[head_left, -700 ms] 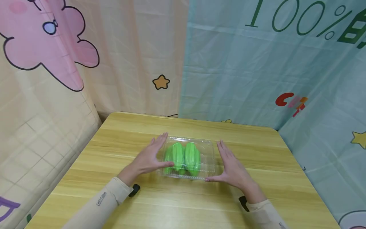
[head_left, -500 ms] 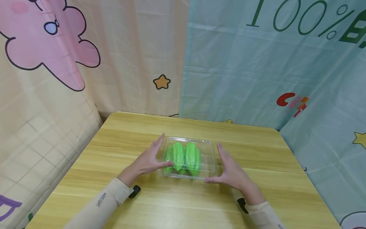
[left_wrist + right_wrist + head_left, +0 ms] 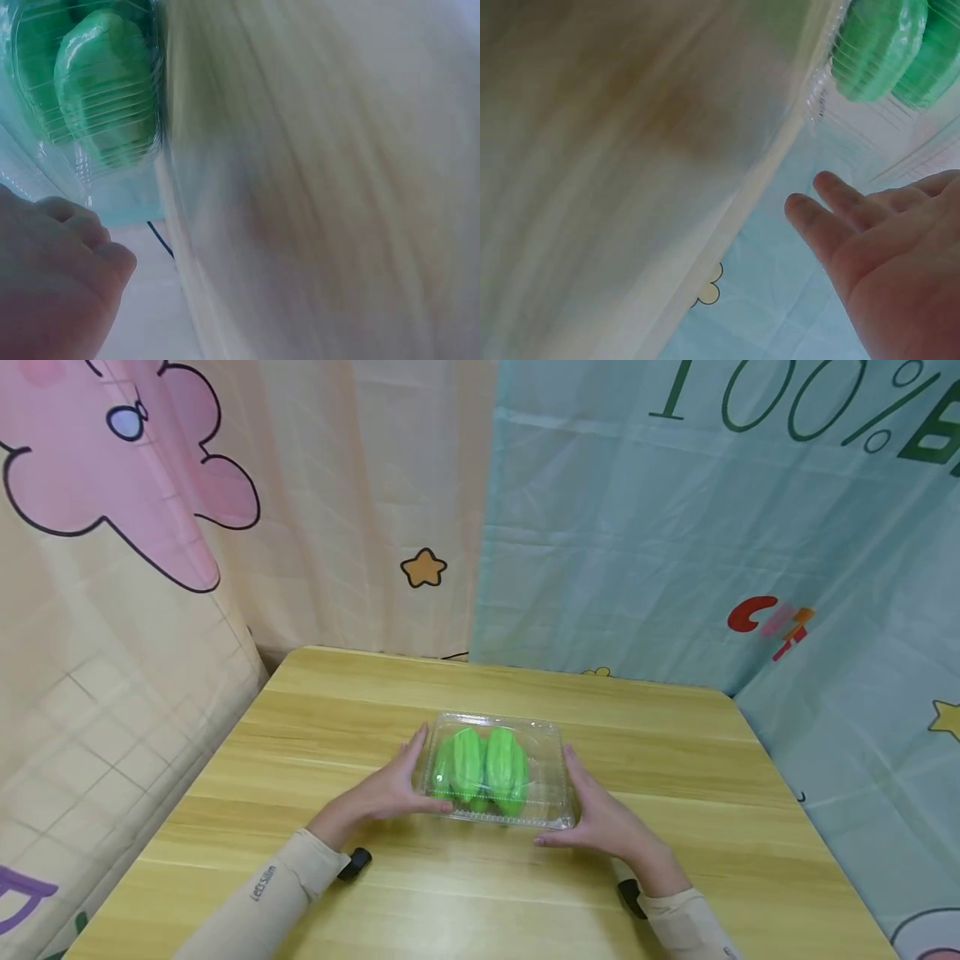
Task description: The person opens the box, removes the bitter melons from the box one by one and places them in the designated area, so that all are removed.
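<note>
The clear box (image 3: pixel 551 768) lies between the left hand (image 3: pixel 390 787) and the right hand (image 3: pixel 600 810), over the middle of the desk (image 3: pixel 450 893), its long axis running from one hand to the other. The hands are apart, one at each short end, fingers fairly straight, thumbs spread. The left thumb overlaps the near edge; the right sits just below it. How firmly either presses, I cannot tell.
</note>
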A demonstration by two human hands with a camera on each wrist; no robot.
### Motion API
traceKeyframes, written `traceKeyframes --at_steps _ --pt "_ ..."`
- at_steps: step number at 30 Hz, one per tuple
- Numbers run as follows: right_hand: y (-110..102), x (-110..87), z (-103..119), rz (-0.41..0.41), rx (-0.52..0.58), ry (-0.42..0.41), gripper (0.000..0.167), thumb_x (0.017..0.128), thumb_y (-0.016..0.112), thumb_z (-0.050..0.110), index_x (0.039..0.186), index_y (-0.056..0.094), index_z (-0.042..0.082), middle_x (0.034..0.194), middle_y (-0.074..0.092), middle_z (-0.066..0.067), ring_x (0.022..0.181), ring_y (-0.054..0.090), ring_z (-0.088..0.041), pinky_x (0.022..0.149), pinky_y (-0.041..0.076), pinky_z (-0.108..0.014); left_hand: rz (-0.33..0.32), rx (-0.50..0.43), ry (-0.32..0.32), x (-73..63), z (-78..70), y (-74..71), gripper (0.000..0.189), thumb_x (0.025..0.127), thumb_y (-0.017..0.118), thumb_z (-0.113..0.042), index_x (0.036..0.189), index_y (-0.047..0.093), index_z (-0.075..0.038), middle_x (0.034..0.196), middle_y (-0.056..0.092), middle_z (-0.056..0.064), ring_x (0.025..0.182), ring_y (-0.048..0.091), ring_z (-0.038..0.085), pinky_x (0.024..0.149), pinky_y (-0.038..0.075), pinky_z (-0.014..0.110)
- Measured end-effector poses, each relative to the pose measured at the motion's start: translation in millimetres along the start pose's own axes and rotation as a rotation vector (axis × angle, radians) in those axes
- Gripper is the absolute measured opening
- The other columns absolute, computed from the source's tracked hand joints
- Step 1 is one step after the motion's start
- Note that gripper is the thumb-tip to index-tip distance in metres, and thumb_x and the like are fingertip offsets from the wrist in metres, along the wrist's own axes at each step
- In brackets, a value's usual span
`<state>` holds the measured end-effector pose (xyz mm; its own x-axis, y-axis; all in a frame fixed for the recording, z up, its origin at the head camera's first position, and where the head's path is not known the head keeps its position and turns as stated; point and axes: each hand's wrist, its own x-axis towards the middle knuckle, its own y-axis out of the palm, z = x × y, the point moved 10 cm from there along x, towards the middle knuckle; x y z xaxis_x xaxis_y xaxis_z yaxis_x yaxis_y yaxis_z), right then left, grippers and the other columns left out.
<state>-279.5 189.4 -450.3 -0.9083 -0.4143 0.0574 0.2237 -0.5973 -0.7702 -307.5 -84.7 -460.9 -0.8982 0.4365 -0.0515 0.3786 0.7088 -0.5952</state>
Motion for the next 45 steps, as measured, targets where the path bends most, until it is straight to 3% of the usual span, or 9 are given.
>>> traceKeyframes --at_steps 3,7,16,23,27,31,38,45 --pt "3 0.1 -2 0.022 0.012 0.014 0.142 0.069 0.089 0.056 0.159 -0.016 0.024 0.166 -0.011 -0.006 0.150 0.009 -0.032 0.118 0.017 -0.049 0.035 0.016 -0.008 -2.2 0.8 2.7 0.149 0.064 0.092 -0.054 0.160 -0.018 -0.021 0.166 -0.014 0.013 0.151 -0.010 0.038 0.117 0.003 0.059" --pt "8 -1.7 -2 0.059 -0.004 0.025 0.133 0.079 0.081 0.056 0.158 -0.020 0.022 0.165 -0.015 -0.007 0.150 0.006 -0.031 0.119 0.014 -0.047 0.084 0.044 0.005 -3.4 2.6 8.1 0.149 0.067 0.092 -0.049 0.158 -0.022 -0.017 0.165 -0.019 0.014 0.150 -0.013 0.039 0.118 0.002 0.058" --pt "14 -5.4 -1 0.111 -0.108 0.029 0.118 0.091 0.058 0.067 0.157 -0.021 0.009 0.164 -0.018 -0.012 0.150 0.004 -0.035 0.119 0.013 -0.050 0.091 0.042 -0.024 -6.1 5.6 10.6 0.141 0.074 0.087 -0.052 0.159 -0.019 -0.013 0.166 -0.015 0.015 0.149 -0.011 0.040 0.118 0.002 0.058" --pt "10 -9.1 3 0.081 -0.154 -0.014 0.102 0.100 0.050 0.059 0.159 -0.012 0.003 0.165 -0.014 -0.013 0.147 0.011 -0.048 0.118 0.014 -0.056 0.016 0.089 -0.027 -10.3 3.6 6.6 0.134 0.075 0.083 -0.059 0.162 -0.008 -0.013 0.166 0.002 0.016 0.149 -0.003 0.044 0.116 0.009 0.062" --pt "9 -10.0 5 0.072 -0.158 -0.034 0.094 0.104 0.050 0.049 0.159 -0.010 0.003 0.165 -0.012 -0.012 0.149 0.009 -0.041 0.119 0.014 -0.053 -0.043 0.150 -0.028 -12.9 2.1 6.3 0.133 0.074 0.078 -0.069 0.162 -0.002 -0.010 0.165 0.010 0.020 0.148 0.004 0.048 0.115 0.014 0.065" --pt "9 -10.1 6 0.066 -0.153 -0.052 0.089 0.105 0.050 0.040 0.159 -0.009 0.000 0.165 -0.011 -0.015 0.149 0.008 -0.038 0.119 0.013 -0.053 -0.056 0.160 -0.032 -17.7 -1.1 10.5 0.129 0.079 0.069 -0.073 0.162 -0.005 -0.007 0.165 0.005 0.022 0.147 0.004 0.050 0.115 0.013 0.063" --pt "9 -10.3 8 0.052 -0.148 -0.045 0.089 0.105 0.051 0.040 0.159 -0.008 0.000 0.165 -0.007 -0.017 0.145 0.016 -0.050 0.117 0.017 -0.057 -0.039 0.107 -0.011 -24.0 -7.6 16.6 0.105 0.098 0.058 -0.052 0.159 -0.012 -0.004 0.165 -0.009 0.022 0.149 -0.002 0.043 0.118 0.005 0.056" --pt "9 -10.0 7 0.059 -0.157 -0.012 0.089 0.105 0.050 0.041 0.159 -0.008 0.001 0.166 -0.005 -0.019 0.145 0.016 -0.051 0.118 0.017 -0.055 -0.041 0.066 0.009 -25.5 -8.9 18.5 0.083 0.107 0.047 -0.032 0.159 -0.011 -0.002 0.164 -0.012 0.021 0.151 -0.003 0.035 0.119 0.005 0.054"
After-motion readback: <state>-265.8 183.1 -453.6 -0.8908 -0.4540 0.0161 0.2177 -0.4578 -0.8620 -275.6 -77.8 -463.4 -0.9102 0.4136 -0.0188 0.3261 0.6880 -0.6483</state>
